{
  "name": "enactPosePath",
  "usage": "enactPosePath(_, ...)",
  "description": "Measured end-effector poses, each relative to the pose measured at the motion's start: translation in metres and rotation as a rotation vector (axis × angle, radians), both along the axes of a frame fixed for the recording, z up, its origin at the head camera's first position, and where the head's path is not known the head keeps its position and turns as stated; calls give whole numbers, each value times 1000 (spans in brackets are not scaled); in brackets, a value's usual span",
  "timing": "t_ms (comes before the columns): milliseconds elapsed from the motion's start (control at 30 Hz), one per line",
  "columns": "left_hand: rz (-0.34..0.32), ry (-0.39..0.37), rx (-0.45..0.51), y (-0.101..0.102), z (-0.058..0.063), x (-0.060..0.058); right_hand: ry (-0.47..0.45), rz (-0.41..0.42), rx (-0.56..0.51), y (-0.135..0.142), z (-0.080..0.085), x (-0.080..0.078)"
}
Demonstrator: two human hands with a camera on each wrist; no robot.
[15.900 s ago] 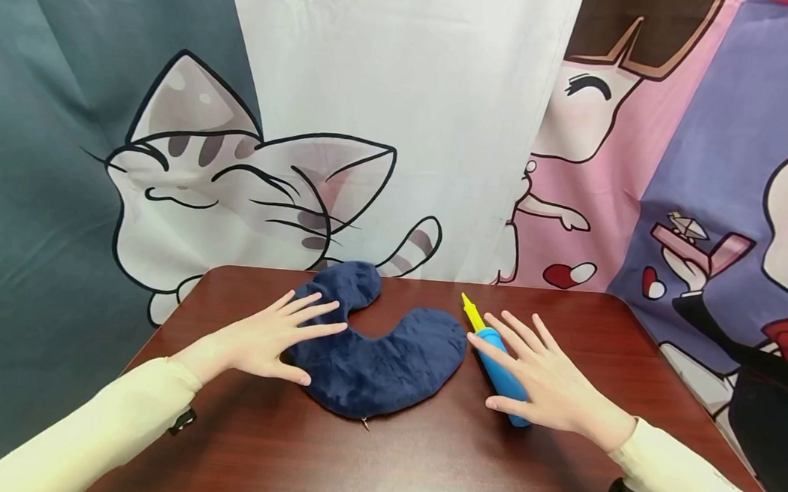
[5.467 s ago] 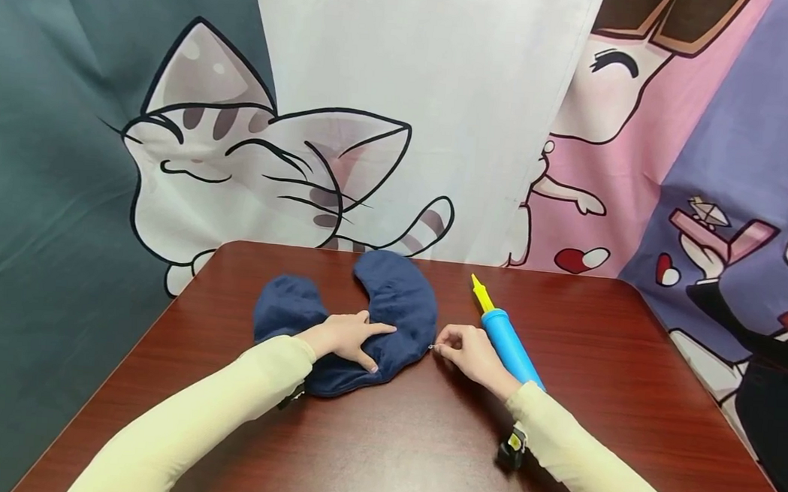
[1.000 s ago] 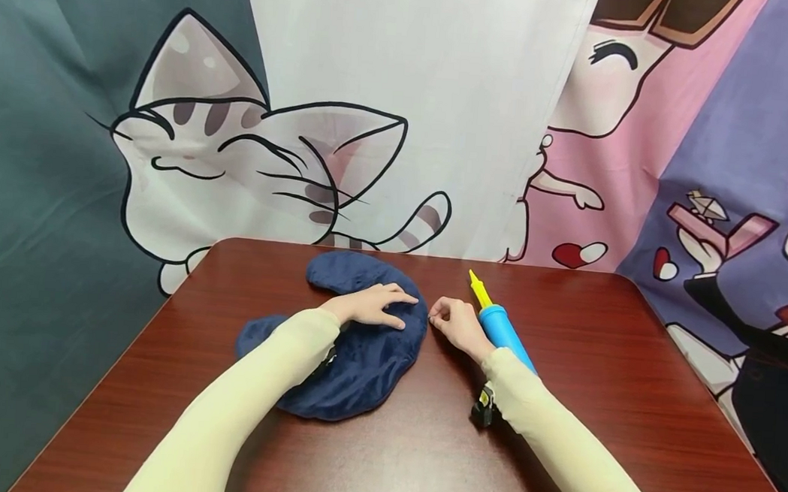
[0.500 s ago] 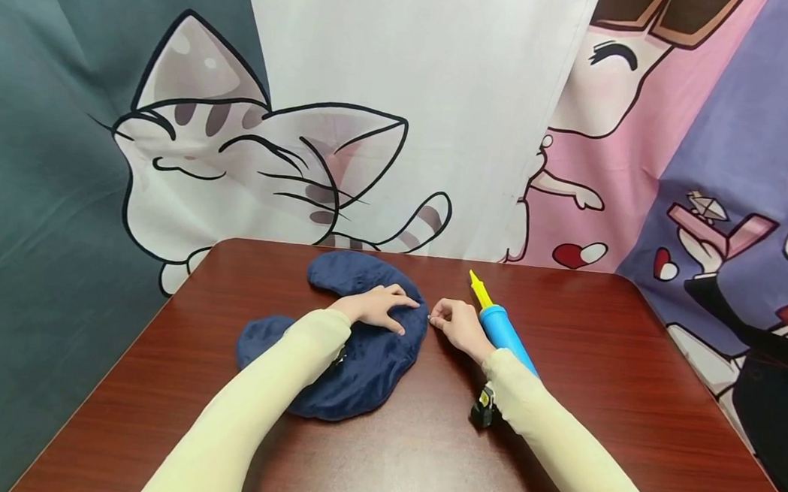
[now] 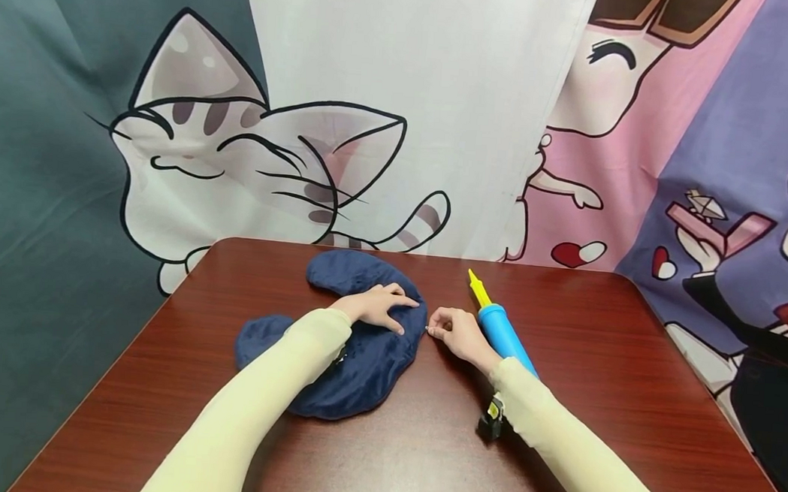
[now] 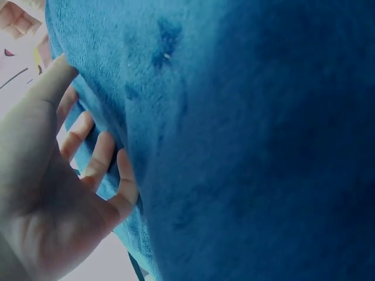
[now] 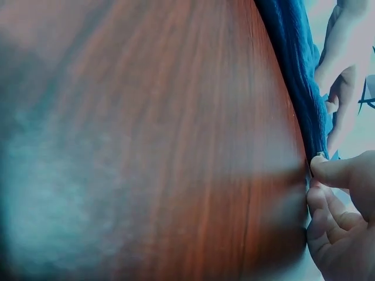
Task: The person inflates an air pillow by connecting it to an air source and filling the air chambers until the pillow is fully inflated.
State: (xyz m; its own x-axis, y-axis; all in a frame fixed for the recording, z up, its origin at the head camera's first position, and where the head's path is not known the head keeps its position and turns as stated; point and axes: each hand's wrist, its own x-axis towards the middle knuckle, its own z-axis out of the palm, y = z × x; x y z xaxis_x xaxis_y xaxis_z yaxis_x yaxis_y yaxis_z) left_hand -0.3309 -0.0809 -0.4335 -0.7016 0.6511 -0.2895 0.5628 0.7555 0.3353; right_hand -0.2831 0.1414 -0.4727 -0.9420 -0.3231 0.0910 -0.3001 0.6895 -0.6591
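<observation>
A navy plush neck pillow [image 5: 366, 376] lies on the table, its opening facing left. My left hand [image 5: 377, 305] rests on its far right part with fingers spread; in the left wrist view the fingers [image 6: 101, 153] bend lightly against the fabric. At the pillow's right edge my right hand [image 5: 458, 333] pinches a small zipper pull [image 7: 320, 154] between thumb and fingertips. How far the zipper is drawn cannot be seen. Close beside the right hand lies a blue hand pump [image 5: 505, 334] with a yellow nozzle [image 5: 479, 287], partly covered by the right forearm.
The dark red wooden table [image 5: 381, 463] reaches back to a hanging cloth [image 5: 420, 44] printed with a cat and cartoon figures. Each wrist carries a small black device; the right one [image 5: 490, 421] hangs below the sleeve.
Over the last half second my right hand slides slightly nearer along the pillow's edge. The left hand stays put. Compared with earlier, the pillow has turned so its opening faces left.
</observation>
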Motion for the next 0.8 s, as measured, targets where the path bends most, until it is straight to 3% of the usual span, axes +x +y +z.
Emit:
enactPosePath(467, 71, 19, -8, 4, -2, 2, 14, 53, 7, 2, 4, 8)
enactPosePath(800, 228, 16, -17, 14, -2, 5, 8, 9, 27, 5, 8, -3)
